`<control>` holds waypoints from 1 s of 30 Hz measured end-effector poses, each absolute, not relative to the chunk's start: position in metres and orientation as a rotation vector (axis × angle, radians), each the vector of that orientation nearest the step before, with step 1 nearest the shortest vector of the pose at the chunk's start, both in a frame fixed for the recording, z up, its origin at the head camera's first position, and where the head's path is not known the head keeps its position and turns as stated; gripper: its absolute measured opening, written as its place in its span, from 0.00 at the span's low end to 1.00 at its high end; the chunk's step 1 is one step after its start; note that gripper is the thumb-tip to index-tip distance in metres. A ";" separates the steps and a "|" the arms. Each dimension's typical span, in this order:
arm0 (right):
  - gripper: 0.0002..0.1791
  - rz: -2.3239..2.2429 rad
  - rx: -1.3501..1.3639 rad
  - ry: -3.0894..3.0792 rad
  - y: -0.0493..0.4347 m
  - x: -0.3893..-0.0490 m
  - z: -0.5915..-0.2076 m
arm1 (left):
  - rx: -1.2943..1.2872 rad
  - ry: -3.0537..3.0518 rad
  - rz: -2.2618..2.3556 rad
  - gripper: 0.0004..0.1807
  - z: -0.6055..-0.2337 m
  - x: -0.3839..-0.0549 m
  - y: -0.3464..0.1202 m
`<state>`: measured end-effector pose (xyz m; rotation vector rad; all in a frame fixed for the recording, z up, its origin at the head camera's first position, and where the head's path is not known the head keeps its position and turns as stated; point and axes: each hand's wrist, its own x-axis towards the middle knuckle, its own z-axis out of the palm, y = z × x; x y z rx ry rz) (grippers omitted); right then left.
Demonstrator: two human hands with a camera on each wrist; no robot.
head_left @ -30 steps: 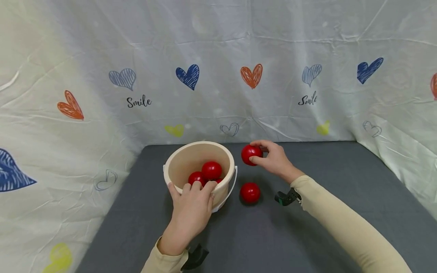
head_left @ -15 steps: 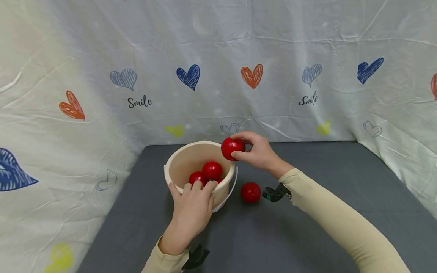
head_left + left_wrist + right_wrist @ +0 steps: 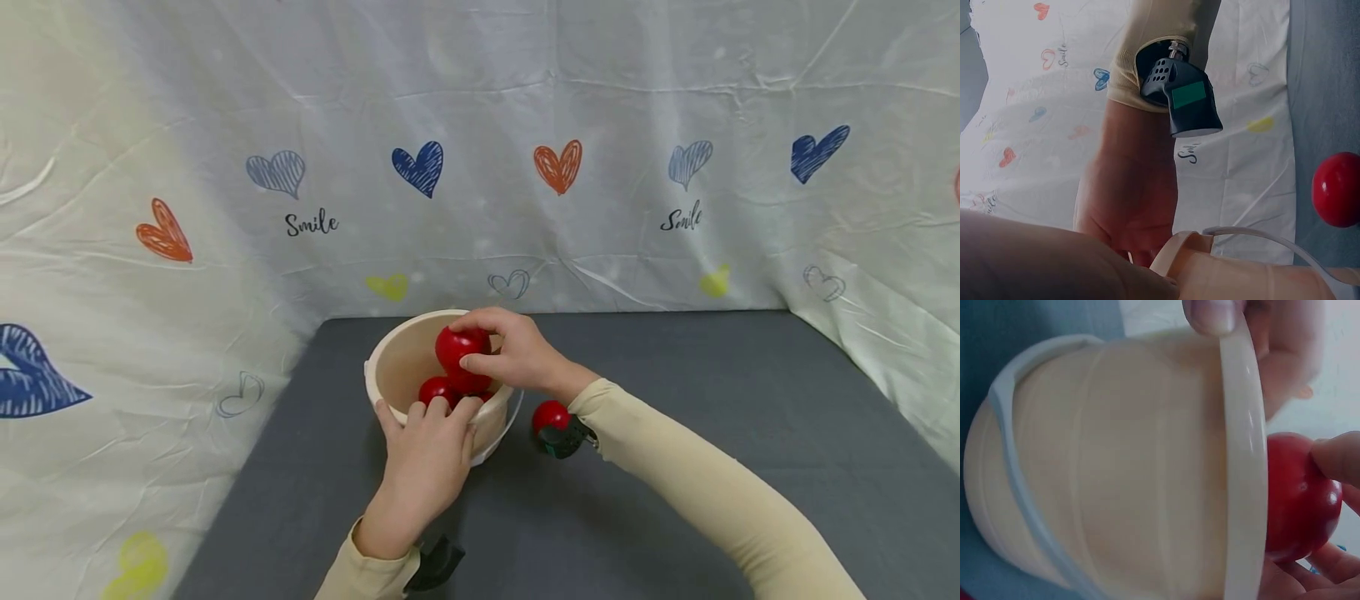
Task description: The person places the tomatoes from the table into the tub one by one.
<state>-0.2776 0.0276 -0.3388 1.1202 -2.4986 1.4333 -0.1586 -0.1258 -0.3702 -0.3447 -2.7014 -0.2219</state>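
Note:
A cream bucket with a white handle stands on the dark table. My left hand grips its near rim, fingertips over the edge; the right wrist view shows that thumb outside the rim. Between the thumb and fingers of my right hand is a glossy red ball, held at the bucket's mouth. In the right wrist view the bucket's wall hides part of this held ball. Below it, other red balls lie inside, partly covered by my hands.
Another red ball sits on the table right of the bucket, partly behind my right wrist's camera. A pale curtain printed with hearts hangs behind the table and along its left side.
My right hand has carried the red ball leftward from beside the bucket, across its rim, and down into the mouth. The left hand keeps its grip on the rim.

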 end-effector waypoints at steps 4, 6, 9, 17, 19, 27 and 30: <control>0.22 1.397 1.175 -2.522 0.020 -0.275 -0.342 | -0.348 -2.698 -0.217 0.16 -0.370 -0.158 -0.126; 0.22 1.376 1.190 -2.532 0.017 -0.274 -0.343 | -0.347 -2.705 -0.213 0.16 -0.370 -0.158 -0.125; 0.22 1.342 1.199 -2.544 0.013 -0.274 -0.344 | -0.343 -2.715 -0.212 0.16 -0.369 -0.157 -0.125; 0.23 1.263 1.195 -2.598 0.008 -0.275 -0.346 | -0.350 -2.686 -0.193 0.15 -0.368 -0.157 -0.126; 0.22 1.244 1.197 -2.605 0.008 -0.275 -0.346 | -0.354 -2.679 -0.190 0.15 -0.368 -0.157 -0.126; 0.20 1.251 1.120 -2.617 0.010 -0.276 -0.345 | -0.358 -2.664 -0.199 0.15 -0.369 -0.157 -0.126; 0.18 1.313 1.067 -2.601 0.011 -0.277 -0.344 | -0.358 -2.647 -0.197 0.14 -0.369 -0.157 -0.126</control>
